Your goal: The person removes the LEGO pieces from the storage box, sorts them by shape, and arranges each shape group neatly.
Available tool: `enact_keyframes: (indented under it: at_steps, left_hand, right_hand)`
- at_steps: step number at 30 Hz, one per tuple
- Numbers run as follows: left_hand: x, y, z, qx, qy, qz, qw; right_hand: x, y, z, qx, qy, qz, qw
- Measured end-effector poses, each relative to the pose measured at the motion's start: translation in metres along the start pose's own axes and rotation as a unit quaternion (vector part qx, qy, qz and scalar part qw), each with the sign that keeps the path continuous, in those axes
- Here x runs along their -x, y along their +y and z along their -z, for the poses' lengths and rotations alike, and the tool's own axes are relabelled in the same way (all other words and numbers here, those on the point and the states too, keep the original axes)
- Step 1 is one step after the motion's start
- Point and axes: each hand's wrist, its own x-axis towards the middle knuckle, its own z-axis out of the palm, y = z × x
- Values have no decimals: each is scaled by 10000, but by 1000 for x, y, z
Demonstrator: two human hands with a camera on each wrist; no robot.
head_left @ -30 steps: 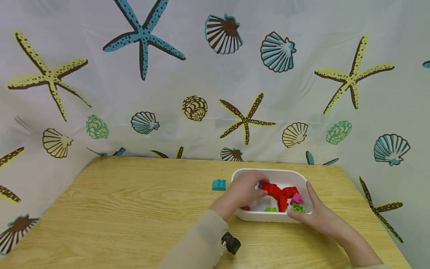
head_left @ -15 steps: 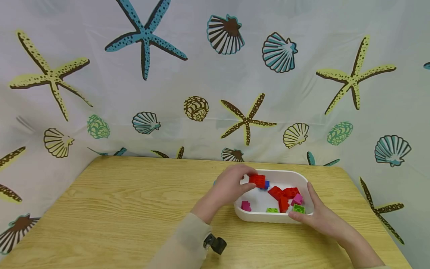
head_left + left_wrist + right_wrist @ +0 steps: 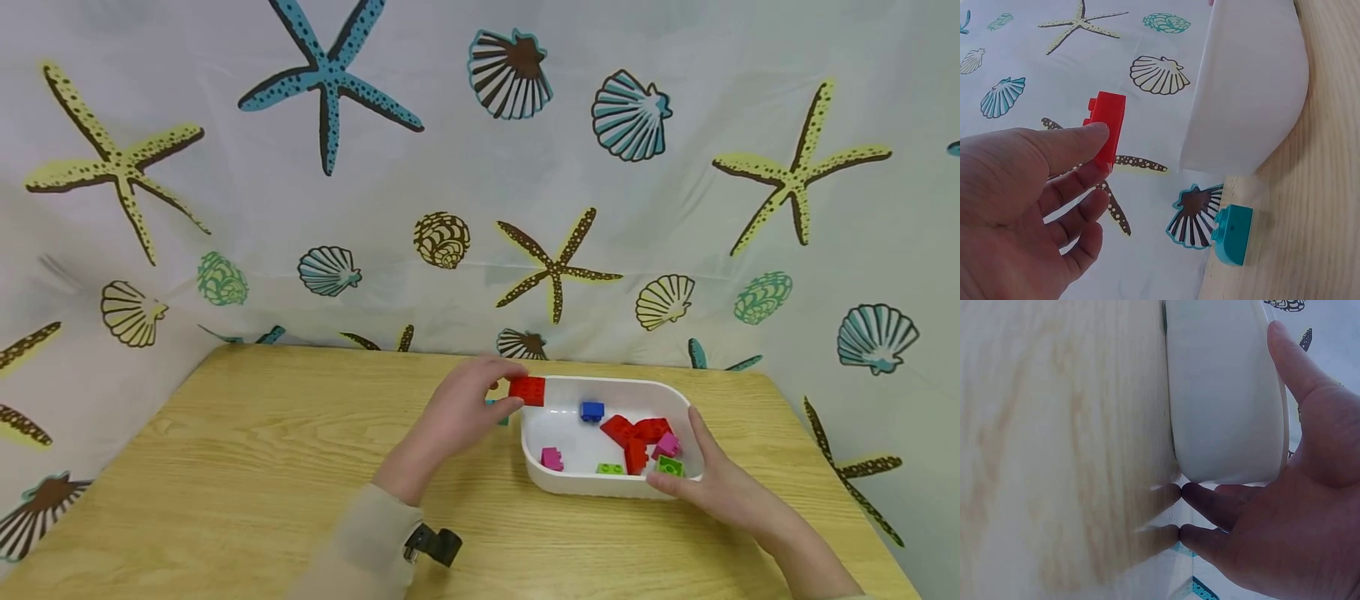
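Note:
In the head view my left hand [image 3: 465,408] is just left of a white plastic bin [image 3: 592,482], pinching a red toy building brick [image 3: 528,391] between thumb and fingers. The left wrist view shows that red brick [image 3: 1109,122] held edge-on, with its studs facing left. Below it lies a teal brick [image 3: 1235,234] with a curved end; in the head view my hand mostly covers it. My right hand [image 3: 731,487] spreads around the bin's right end. The right wrist view has its thumb along the rim and its straight fingertips [image 3: 1194,490] down at the tabletop.
Inside the bin lie several bricks: a blue brick [image 3: 592,411], a red brick [image 3: 635,456], pink bricks, including one pink brick [image 3: 552,458] at left, and green bricks, including a green brick [image 3: 670,467] near my right thumb. A shell-patterned cloth [image 3: 375,183] hangs behind the wooden table [image 3: 262,450].
My left hand has lifted the red brick out of the bin and carried it left to the bin's left rim, uncovering the blue and pink bricks. The right hand stays at the bin.

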Motion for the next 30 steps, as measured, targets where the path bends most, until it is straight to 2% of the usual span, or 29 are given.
enact_keyframes:
  at_steps: [4,11,19,26,30]
  left_hand:
    - [3,-9,6,-55,81,8,10000]
    - [6,-31,16,-72,93,321,9994]
    - [12,-63,24,-125,31,537,9985]
    - [16,-81,18,-193,-206,961,9950]
    - [19,-89,11,-22,-255,1225,9921]
  right_hand:
    - [0,2,0,-17,-7,-80,10000]
    - [0,3,-1,41,3,-50,10000]
    - [1,2,1,108,20,70,9999]
    - [2,1,-1,75,5,183,9998]
    - [3,2,-1,82,4,180,9998]
